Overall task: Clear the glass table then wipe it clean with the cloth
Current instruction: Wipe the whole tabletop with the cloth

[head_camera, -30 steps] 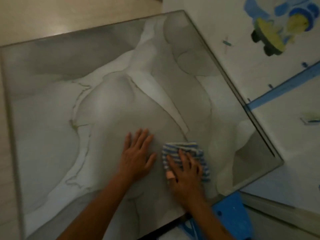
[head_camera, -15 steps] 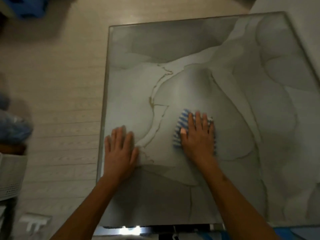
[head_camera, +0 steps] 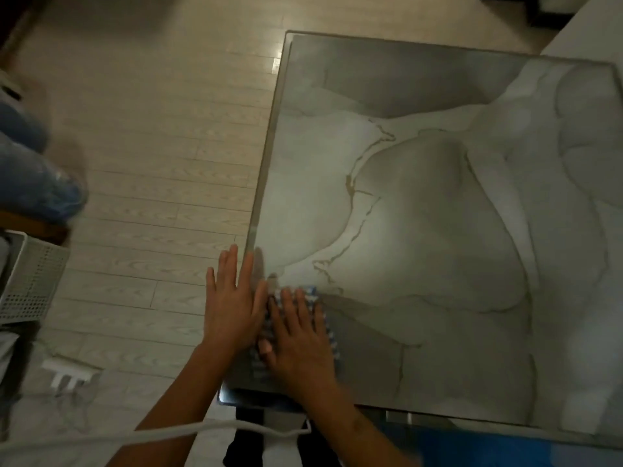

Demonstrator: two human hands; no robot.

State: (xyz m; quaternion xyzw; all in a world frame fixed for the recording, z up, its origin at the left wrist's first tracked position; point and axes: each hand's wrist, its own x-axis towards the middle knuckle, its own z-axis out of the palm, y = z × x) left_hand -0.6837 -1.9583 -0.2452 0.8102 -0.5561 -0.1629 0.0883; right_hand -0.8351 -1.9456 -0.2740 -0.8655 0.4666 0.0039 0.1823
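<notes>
cloth (head_camera: 322, 326), blue-striped, now sits at the near left corner of the worktop (head_camera: 438, 230); a second ago we had it near the right side, and half a second ago about mid-surface, so our wiping stroke has swept leftward across the glass. nothing stands on the worktop that we can see, so we judge the clearing done and the wiping well under way, with this corner among the last patches on the left.

our right hand (head_camera: 300, 342) lies flat on the cloth, fingers straight and spread, pressing it down rather than gripping it. our left hand (head_camera: 232, 305) is also flat and released, fingers extended, holding nothing; it has slid left with the stroke and now overhangs the worktop's left edge, its thumb side just beside the cloth. we cannot tell whether its palm bears on the glass.
</notes>
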